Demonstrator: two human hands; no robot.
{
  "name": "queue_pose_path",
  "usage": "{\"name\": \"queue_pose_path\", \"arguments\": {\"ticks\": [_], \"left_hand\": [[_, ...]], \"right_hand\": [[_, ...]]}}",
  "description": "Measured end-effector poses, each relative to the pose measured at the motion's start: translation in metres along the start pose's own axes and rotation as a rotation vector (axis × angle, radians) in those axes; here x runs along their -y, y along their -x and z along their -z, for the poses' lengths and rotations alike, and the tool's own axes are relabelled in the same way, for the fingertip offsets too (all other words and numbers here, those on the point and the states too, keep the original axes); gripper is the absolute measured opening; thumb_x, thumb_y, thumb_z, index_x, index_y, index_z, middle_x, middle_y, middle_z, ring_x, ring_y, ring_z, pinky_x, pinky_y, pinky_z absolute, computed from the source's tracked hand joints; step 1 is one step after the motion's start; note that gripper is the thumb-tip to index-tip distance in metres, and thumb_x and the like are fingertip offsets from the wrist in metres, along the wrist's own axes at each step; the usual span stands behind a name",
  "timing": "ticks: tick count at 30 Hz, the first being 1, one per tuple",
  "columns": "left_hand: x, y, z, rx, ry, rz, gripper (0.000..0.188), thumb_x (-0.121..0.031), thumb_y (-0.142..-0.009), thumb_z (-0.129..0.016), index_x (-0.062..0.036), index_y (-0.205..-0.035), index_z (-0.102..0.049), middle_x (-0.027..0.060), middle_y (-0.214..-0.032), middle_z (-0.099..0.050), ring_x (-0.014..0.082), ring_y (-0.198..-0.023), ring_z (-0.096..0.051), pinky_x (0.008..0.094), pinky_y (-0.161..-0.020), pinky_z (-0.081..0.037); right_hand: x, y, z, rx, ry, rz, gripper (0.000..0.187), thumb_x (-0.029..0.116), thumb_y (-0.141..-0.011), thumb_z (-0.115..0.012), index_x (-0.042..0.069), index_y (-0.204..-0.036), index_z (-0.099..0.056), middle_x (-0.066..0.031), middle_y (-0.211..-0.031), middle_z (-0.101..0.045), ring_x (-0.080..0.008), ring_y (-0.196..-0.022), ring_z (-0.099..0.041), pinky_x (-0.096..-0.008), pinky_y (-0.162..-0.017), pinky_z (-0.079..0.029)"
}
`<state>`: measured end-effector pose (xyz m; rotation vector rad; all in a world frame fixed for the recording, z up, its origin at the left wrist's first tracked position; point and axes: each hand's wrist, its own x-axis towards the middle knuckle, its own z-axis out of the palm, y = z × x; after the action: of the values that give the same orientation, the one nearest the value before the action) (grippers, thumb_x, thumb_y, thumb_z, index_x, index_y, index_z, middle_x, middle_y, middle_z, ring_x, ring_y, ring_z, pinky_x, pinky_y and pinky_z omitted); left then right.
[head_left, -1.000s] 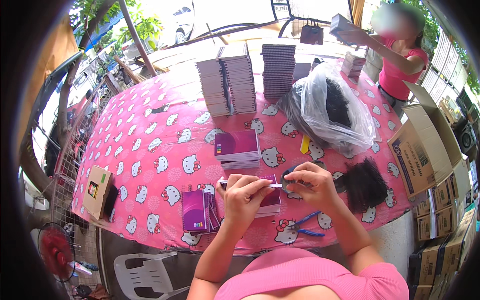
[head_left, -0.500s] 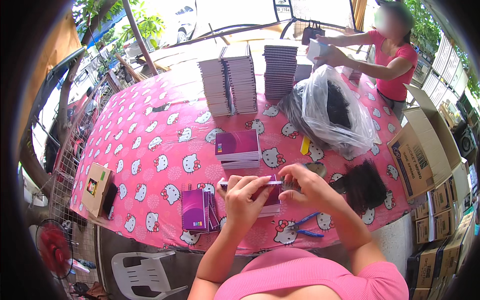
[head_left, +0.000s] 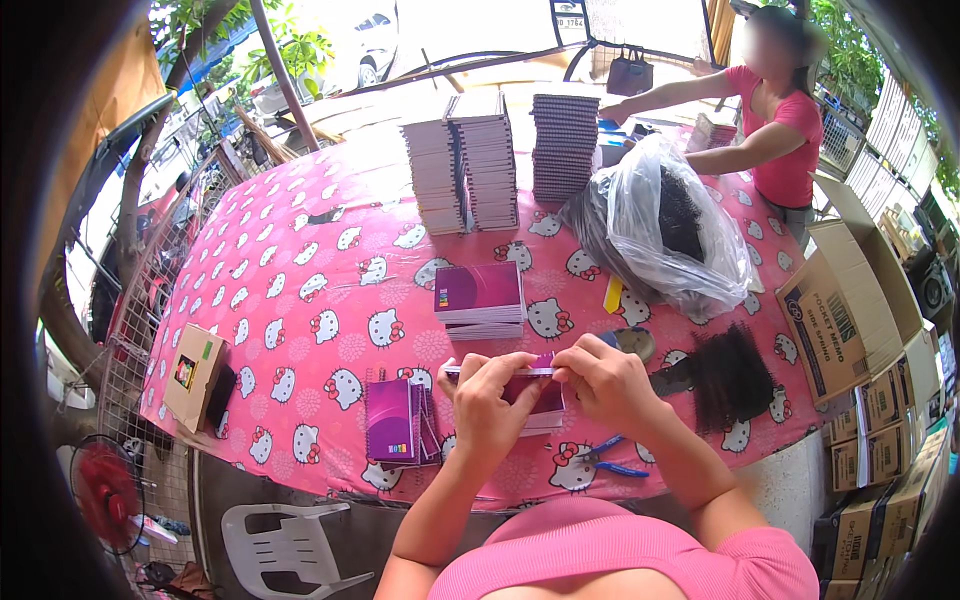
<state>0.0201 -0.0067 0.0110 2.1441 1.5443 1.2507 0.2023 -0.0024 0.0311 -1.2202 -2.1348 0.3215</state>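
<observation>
My left hand (head_left: pixel 487 397) grips a thin purple notebook (head_left: pixel 541 371), held up edge-on with its page edge showing. At the right end of that notebook, my right hand (head_left: pixel 605 382) has thumb and fingers pinched together; whether a coil is between them is too small to tell. Below my hands lies a small stack of purple notebooks (head_left: pixel 545 408), partly covered. Blue-handled pliers (head_left: pixel 620 468) rest just to the right of it. To the left is a pile of spiral-bound purple notebooks (head_left: pixel 389 421). Beyond my hands sits another stack of purple notebooks (head_left: pixel 480 292).
Black plastic coils (head_left: pixel 735 375) lie at right, near a clear bag of coils (head_left: pixel 675 225). Tall notebook stacks (head_left: pixel 485 165) stand farther back. An open carton (head_left: pixel 840 300) is at the right edge, a small box (head_left: pixel 195 380) at left. A co-worker (head_left: pixel 785 140) reaches over the far right corner.
My right hand has come in to the notebook's right end, and its fingers have closed there. The co-worker's arms have lowered, and the pale block they held is no longer raised.
</observation>
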Motion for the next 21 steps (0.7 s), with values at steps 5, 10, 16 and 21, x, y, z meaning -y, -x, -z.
{"name": "queue_pose_path", "arguments": {"ticks": [5,10,16,21], "left_hand": [[-0.002,-0.002,0.000,-0.017,0.013,-0.016,0.028,-0.022,-0.070,-0.084,-0.0145,-0.095,-0.073,-0.0060,-0.078,-0.069,0.0127,-0.082,-0.056,0.0337,-0.087,-0.031],[-0.001,-0.001,-0.001,-0.029,0.051,-0.015,0.030,-0.018,-0.069,-0.085,-0.0123,-0.095,-0.073,-0.0034,-0.078,-0.069,0.0133,-0.078,-0.056,0.0308,-0.079,-0.039],[0.008,0.007,0.002,0.014,0.143,-0.011,0.033,-0.023,-0.071,-0.082,-0.0139,-0.100,-0.071,-0.0040,-0.087,-0.070,0.0147,-0.088,-0.060,0.0375,-0.092,-0.029],[0.000,-0.006,-0.002,-0.079,0.063,-0.145,0.035,-0.018,-0.066,-0.086,-0.0102,-0.096,-0.070,-0.0007,-0.082,-0.071,0.0174,-0.086,-0.062,0.0335,-0.081,-0.041]], "right_hand": [[0.006,-0.006,-0.002,-0.153,-0.018,0.048,0.015,0.016,-0.083,-0.069,0.004,-0.085,-0.061,-0.0087,-0.080,-0.059,-0.0299,-0.074,-0.062,-0.0394,-0.061,-0.050],[0.005,-0.004,-0.011,-0.128,-0.006,0.027,0.007,0.012,-0.085,-0.063,0.005,-0.085,-0.065,-0.0108,-0.083,-0.063,-0.0299,-0.080,-0.064,-0.0415,-0.067,-0.051],[-0.127,0.003,0.028,0.295,0.195,-0.223,0.044,0.026,-0.079,-0.072,0.007,-0.116,-0.059,-0.0166,-0.114,-0.064,-0.0331,-0.112,-0.058,-0.0433,-0.091,-0.048],[-0.196,0.053,-0.015,0.260,0.199,-0.258,0.059,0.025,-0.070,-0.081,0.004,-0.118,-0.055,-0.0181,-0.116,-0.062,-0.0345,-0.111,-0.057,-0.0441,-0.092,-0.048]]}}
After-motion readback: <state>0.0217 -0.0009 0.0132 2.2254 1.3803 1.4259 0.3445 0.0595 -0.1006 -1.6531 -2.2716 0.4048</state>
